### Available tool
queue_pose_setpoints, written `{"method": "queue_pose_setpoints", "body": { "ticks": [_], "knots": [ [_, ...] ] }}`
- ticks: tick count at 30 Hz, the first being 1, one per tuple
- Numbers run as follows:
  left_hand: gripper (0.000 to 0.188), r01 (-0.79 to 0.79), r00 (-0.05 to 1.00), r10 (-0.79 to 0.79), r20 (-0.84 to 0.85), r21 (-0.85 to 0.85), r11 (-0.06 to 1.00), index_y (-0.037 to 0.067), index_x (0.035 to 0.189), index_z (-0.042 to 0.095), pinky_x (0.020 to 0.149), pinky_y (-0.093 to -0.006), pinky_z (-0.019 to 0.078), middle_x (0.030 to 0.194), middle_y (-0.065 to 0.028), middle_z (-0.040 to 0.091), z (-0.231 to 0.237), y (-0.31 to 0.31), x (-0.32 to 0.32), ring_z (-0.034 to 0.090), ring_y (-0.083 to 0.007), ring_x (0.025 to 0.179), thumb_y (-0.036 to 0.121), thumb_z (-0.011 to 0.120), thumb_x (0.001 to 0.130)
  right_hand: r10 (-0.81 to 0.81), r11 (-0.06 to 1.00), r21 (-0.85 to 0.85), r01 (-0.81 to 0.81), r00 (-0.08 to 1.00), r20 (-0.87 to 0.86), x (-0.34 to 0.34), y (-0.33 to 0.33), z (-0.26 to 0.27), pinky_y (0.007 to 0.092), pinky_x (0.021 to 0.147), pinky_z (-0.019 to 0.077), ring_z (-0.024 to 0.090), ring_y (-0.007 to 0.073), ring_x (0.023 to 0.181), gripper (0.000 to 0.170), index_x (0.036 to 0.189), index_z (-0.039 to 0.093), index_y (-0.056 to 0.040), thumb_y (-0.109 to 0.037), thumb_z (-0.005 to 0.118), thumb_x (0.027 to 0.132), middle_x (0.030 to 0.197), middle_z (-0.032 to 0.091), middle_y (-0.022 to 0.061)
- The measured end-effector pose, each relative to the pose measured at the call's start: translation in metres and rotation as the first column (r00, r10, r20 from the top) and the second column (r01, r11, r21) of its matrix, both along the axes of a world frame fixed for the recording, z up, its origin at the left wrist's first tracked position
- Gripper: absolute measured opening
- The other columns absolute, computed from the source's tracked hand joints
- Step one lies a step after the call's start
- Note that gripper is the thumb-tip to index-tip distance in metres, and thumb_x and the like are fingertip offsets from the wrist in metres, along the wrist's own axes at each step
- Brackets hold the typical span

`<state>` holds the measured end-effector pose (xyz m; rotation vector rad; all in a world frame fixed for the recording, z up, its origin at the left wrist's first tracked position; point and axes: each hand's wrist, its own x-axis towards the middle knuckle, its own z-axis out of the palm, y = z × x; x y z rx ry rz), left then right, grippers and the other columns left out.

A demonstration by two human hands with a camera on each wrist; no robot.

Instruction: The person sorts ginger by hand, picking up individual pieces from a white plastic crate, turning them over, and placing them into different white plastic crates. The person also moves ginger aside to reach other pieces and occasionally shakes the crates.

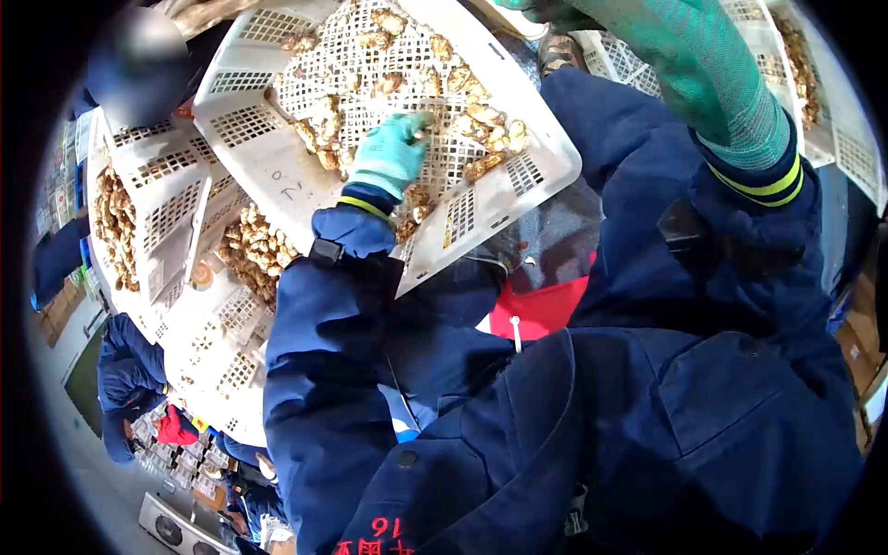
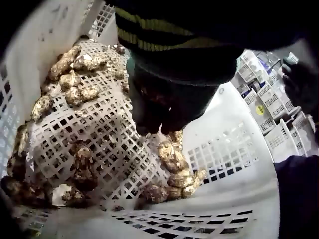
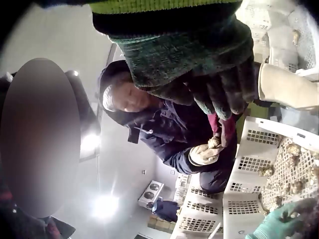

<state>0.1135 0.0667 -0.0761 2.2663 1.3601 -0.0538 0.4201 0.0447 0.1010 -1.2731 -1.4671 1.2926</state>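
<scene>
My left hand [image 1: 388,155], in a green glove, reaches down into a white plastic crate [image 1: 504,83] with a slotted floor. Scattered about its fingers are knobbly brown-and-cream lumps [image 1: 490,129]. In the left wrist view the hand [image 2: 164,102] is dark against the crate, its fingertips close to a cluster of lumps [image 2: 172,157]; I cannot tell whether it holds one. At the head view's top edge my right hand [image 1: 546,11] is partly cut off. The right wrist view shows this gloved hand [image 3: 204,74] with fingers extended loosely, nothing visible in them.
More white crates stand at the left, holding heaps of brown lumps [image 1: 259,245]. Another crate [image 1: 856,157] is at the far right. Opposite, a person [image 3: 174,129] holds a small lump [image 3: 214,142] in gloved hands. Other people work farther off at the left.
</scene>
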Motion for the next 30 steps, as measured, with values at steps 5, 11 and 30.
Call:
{"method": "queue_pose_setpoints", "body": {
  "ticks": [5, 11, 30],
  "knots": [
    [0.024, -0.741, 0.370, 0.853, 0.368, -0.438, 0.510, 0.011, 0.112, 0.065, 0.046, -0.0216, 0.0448, 0.084, -0.0049, 0.067, 0.005, 0.036, -0.064, 0.060, -0.0103, 0.056, 0.012, 0.063, 0.088, -0.027, 0.998, -0.064, 0.023, 0.998, -0.062, 0.005, 0.001, 0.003, 0.0271, 0.089, 0.0447, 0.057, 0.0194, 0.101, 0.034, 0.123, 0.052, 0.0042, -0.018, 0.044, 0.098, 0.113, 0.057, 0.0133],
    [0.043, -0.717, 0.341, 0.823, 0.454, -0.441, 0.540, 0.006, 0.126, 0.054, 0.046, -0.0227, 0.0483, 0.092, -0.0080, 0.067, 0.008, 0.048, -0.055, 0.059, -0.0098, 0.061, 0.006, 0.065, 0.084, -0.056, 0.993, -0.109, 0.044, 0.993, -0.107, 0.006, 0.001, 0.010, 0.0261, 0.088, 0.0449, 0.057, 0.0183, 0.100, 0.033, 0.122, 0.052, 0.0042, -0.018, 0.045, 0.098, 0.112, 0.057, 0.0125],
    [0.049, -0.456, 0.883, 0.469, 0.004, 0.237, 0.858, 0.009, 0.115, 0.054, 0.083, -0.0409, 0.0490, 0.108, -0.0175, 0.056, -0.059, 0.081, 0.011, 0.058, -0.0351, 0.099, 0.035, 0.073, 0.078, -0.112, 0.971, -0.226, 0.080, 0.985, -0.134, 0.002, 0.012, 0.011, 0.0228, 0.085, 0.0453, 0.056, 0.0148, 0.096, 0.031, 0.120, 0.054, 0.0040, -0.016, 0.047, 0.097, 0.107, 0.058, 0.0102]
  ]
}}
